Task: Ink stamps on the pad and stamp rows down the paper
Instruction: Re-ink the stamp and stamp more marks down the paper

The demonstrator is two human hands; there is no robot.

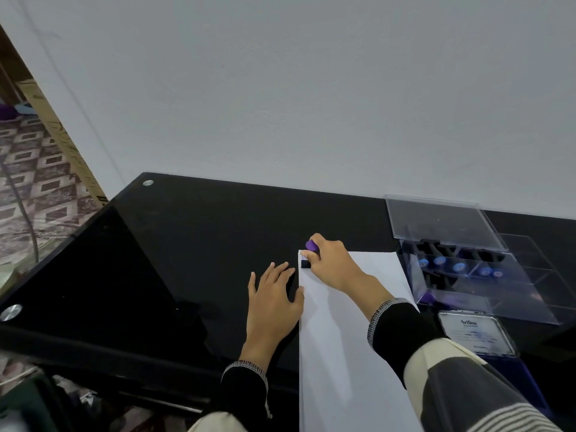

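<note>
A white sheet of paper (343,353) lies on the black glass table (187,244). My right hand (330,263) grips a stamp (311,247) with a purple knob and a black base, pressed down at the paper's far left corner. A faint print shows just beyond the base. My left hand (274,294) lies flat on the table, fingers spread, its thumb touching the paper's left edge. An ink pad (473,333) with its lid open lies right of the paper, partly behind my right sleeve.
A clear plastic box (461,269) with its lid up stands at the right and holds several blue-knobbed stamps. The wall runs close behind the table. The table's left edge drops to a patterned floor (37,182).
</note>
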